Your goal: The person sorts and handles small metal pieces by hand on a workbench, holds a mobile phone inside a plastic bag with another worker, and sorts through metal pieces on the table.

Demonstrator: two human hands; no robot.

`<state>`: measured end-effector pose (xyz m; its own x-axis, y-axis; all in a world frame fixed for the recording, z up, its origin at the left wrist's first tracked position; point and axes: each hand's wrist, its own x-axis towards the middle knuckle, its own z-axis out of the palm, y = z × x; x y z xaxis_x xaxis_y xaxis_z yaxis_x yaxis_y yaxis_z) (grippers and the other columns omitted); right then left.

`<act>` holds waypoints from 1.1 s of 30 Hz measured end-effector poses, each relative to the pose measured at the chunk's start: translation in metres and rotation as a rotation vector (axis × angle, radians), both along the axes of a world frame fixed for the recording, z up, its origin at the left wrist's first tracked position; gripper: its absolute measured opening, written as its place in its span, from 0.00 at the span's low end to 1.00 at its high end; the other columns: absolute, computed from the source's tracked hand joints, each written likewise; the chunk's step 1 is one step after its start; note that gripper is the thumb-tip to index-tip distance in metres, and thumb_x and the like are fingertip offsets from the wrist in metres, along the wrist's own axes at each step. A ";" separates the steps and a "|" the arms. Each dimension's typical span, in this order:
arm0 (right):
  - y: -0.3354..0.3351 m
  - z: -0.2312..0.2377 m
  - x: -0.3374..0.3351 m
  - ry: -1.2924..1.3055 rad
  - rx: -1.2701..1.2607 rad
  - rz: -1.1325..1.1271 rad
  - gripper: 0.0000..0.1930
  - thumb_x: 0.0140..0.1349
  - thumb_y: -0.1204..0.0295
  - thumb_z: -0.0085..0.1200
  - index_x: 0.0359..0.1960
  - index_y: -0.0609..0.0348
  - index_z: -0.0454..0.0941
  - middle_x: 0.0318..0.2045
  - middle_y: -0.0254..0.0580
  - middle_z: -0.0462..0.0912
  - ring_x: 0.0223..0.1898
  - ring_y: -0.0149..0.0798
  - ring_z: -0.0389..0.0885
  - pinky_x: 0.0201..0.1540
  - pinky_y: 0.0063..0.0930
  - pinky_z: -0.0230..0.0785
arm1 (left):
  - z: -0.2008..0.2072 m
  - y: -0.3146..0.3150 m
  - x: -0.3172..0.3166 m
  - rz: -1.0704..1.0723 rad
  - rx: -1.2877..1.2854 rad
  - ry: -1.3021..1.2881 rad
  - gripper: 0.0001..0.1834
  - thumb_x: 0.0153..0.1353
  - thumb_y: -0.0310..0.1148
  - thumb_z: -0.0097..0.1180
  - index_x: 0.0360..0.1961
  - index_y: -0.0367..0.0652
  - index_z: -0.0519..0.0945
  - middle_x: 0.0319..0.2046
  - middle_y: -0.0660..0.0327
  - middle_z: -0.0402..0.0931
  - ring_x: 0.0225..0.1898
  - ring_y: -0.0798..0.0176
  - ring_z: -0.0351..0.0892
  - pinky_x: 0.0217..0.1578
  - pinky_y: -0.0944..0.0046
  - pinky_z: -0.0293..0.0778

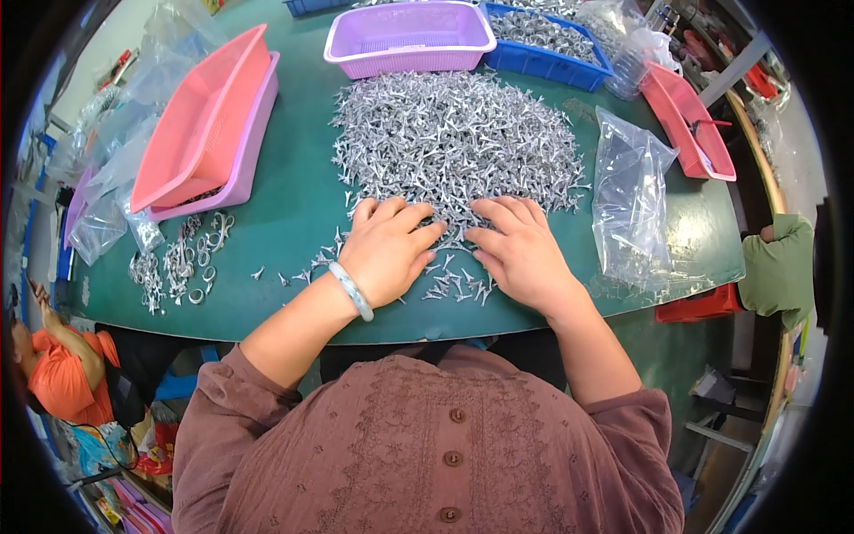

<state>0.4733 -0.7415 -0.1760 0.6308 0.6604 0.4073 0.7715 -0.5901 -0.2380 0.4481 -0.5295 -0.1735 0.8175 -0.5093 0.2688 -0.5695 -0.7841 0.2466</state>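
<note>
A broad heap of small silvery metal pieces [454,133], each slim with a splayed foot, lies on the green table. My left hand [387,245], a pale bangle [350,291] on its wrist, rests palm down at the heap's near left edge. Its fingers are spread and bent, their tips among the pieces. Across a small gap, my right hand [520,249] lies the same way at the near right edge, fingers apart. Neither hand visibly holds anything; the undersides of the palms are hidden. Several loose pieces [458,283] are scattered between the wrists.
Stacked pink and purple baskets [206,133] stand at the left, above a bunch of metal rings [182,258]. Behind the heap are a purple basket [409,64] and a blue tray [556,67] of metal parts. A plastic bag [630,200] and pink basket [676,111] sit rightward. Two people are nearby.
</note>
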 end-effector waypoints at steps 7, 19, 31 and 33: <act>-0.016 -0.003 -0.002 0.014 0.044 -0.102 0.08 0.47 0.75 0.54 0.32 0.57 0.75 0.44 0.44 0.71 0.50 0.47 0.67 0.53 0.41 0.56 | 0.004 0.005 0.001 0.089 0.082 0.009 0.15 0.49 0.32 0.56 0.41 0.46 0.77 0.45 0.62 0.70 0.49 0.57 0.65 0.51 0.52 0.54; -0.026 -0.009 -0.004 -0.014 0.135 -0.198 0.11 0.48 0.78 0.52 0.36 0.57 0.75 0.42 0.44 0.72 0.48 0.47 0.69 0.51 0.40 0.57 | -0.003 -0.015 0.015 -0.042 -0.022 -0.044 0.15 0.48 0.27 0.55 0.39 0.49 0.79 0.43 0.57 0.70 0.48 0.54 0.65 0.49 0.56 0.58; -0.045 -0.011 -0.003 0.012 0.109 -0.122 0.13 0.44 0.83 0.48 0.33 0.57 0.76 0.41 0.40 0.73 0.47 0.45 0.69 0.51 0.36 0.59 | 0.001 -0.025 0.017 -0.067 -0.082 -0.041 0.16 0.47 0.23 0.53 0.40 0.45 0.77 0.42 0.58 0.70 0.47 0.54 0.66 0.49 0.55 0.57; -0.045 -0.012 -0.002 0.055 0.207 -0.169 0.12 0.45 0.82 0.49 0.33 0.57 0.76 0.39 0.39 0.74 0.45 0.44 0.69 0.50 0.35 0.59 | 0.000 -0.028 0.020 -0.054 -0.038 -0.060 0.17 0.47 0.23 0.53 0.41 0.46 0.77 0.42 0.58 0.70 0.46 0.54 0.67 0.49 0.55 0.57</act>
<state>0.4713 -0.7870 -0.1885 0.7499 0.4499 0.4850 0.6487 -0.6440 -0.4055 0.4679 -0.5577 -0.1737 0.7711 -0.5406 0.3363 -0.6252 -0.7427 0.2396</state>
